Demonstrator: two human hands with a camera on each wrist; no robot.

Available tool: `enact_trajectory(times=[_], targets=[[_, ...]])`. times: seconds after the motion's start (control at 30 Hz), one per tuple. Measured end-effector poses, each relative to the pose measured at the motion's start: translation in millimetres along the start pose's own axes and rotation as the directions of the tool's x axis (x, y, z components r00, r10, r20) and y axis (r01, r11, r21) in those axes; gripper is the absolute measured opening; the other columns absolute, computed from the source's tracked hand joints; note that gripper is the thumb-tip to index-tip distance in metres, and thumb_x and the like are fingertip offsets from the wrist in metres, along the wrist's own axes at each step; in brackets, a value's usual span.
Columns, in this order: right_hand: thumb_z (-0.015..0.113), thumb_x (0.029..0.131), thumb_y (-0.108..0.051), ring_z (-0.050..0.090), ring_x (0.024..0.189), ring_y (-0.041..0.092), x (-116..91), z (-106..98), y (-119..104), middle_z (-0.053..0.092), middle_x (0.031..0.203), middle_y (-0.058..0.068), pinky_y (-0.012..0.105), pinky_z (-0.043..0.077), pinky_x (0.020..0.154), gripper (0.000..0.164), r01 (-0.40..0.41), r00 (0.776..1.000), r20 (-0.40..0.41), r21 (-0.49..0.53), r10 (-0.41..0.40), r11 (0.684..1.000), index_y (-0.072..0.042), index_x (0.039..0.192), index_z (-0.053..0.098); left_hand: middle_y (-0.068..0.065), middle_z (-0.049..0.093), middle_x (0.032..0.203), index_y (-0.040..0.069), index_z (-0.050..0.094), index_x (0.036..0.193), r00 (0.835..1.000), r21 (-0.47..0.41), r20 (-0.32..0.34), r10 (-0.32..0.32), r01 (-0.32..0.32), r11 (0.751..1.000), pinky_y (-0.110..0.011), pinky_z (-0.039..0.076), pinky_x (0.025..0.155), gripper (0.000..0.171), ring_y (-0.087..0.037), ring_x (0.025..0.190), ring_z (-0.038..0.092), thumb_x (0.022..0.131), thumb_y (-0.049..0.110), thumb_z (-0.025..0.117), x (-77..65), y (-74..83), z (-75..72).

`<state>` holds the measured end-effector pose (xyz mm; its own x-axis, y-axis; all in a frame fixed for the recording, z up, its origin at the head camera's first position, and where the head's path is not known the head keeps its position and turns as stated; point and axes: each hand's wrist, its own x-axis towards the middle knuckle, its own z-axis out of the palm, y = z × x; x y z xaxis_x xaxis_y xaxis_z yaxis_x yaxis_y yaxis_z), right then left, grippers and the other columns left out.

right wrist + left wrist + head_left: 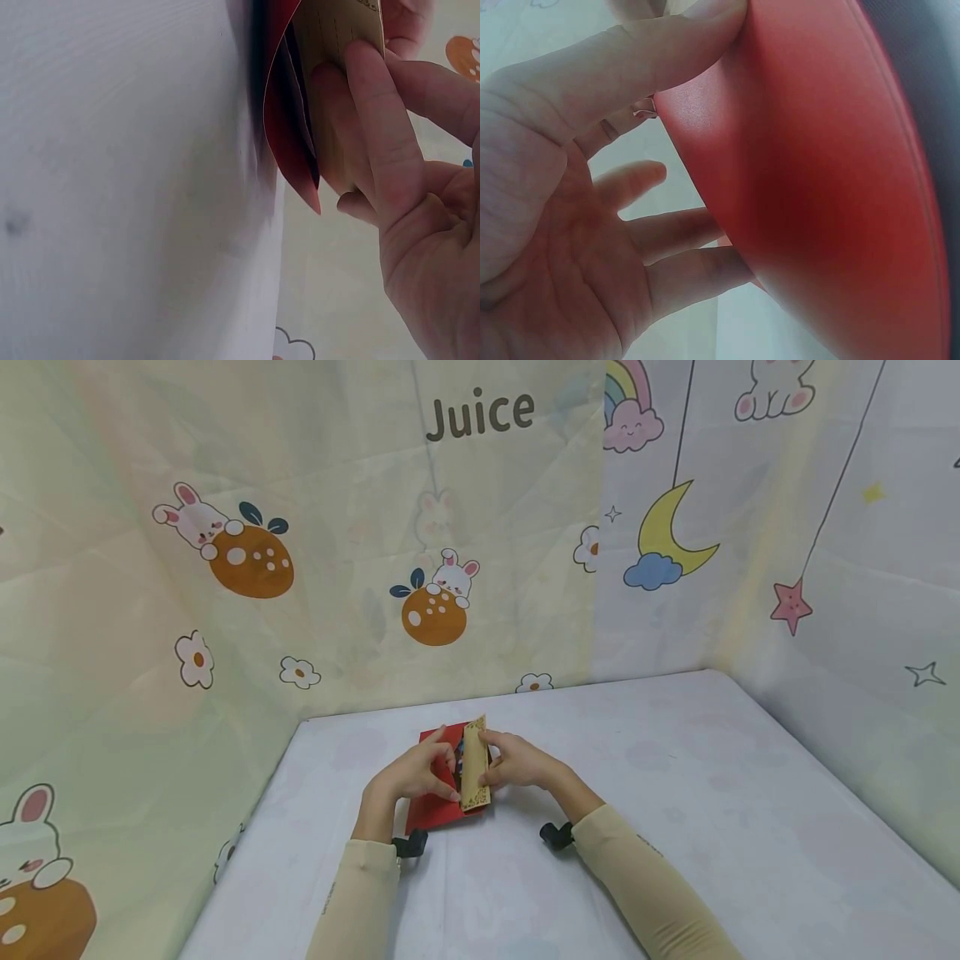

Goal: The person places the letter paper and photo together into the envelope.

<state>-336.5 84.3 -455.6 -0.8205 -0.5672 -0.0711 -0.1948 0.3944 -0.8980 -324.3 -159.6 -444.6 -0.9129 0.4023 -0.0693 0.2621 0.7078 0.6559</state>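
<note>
A red folded card, which looks like a greeting card, stands partly opened on the white table. Its narrow tan panel has ornate corners, and dark and blue bits show in the fold beside it. My left hand grips the red cover, the thumb on one face and some fingers passing behind the edge. From the other side, my right hand holds the tan panel by its right edge. In the right wrist view, fingers lie along that panel, which bears faint dashed lines; dark layers show between it and the red cover.
The white table reaches to a printed cloth backdrop behind and at both sides. Black wrist mounts sit at the sleeve cuffs, close to the tabletop.
</note>
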Motion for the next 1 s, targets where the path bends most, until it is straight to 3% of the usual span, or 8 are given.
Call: enact_trajectory(times=[0.4, 1.0], targets=[[0.082, 0.086, -0.001, 0.076, 0.096, 0.019, -1.5, 1.1, -1.4, 0.059, 0.142, 0.024, 0.034, 0.064, 0.080, 0.095, 0.006, 0.999, 0.031, 0.032, -0.007, 0.999, 0.000, 0.163, 0.026, -0.008, 0.010, 0.177, 0.022, 0.065, 0.090, 1.000, 0.016, 0.009, -0.002, 0.002, 1.000, -0.060, 0.042, 0.114, 0.039, -0.038, 0.149, 0.034, 0.070, 0.024, 0.098, 0.6, 0.2, -0.3], [0.085, 0.086, -0.007, 0.075, 0.087, 0.017, 1.0, 5.0, 0.7, 0.063, 0.135, 0.019, 0.033, 0.063, 0.078, 0.095, -0.006, 1.000, 0.026, -0.019, 0.007, 1.000, -0.003, 0.163, 0.029, -0.011, 0.012, 0.176, 0.018, 0.067, 0.095, 1.000, 0.014, 0.004, 0.007, -0.007, 1.000, -0.065, 0.042, 0.114, 0.038, -0.044, 0.155, 0.027, 0.072, 0.025, 0.097, 1.8, -1.2, 1.2]])
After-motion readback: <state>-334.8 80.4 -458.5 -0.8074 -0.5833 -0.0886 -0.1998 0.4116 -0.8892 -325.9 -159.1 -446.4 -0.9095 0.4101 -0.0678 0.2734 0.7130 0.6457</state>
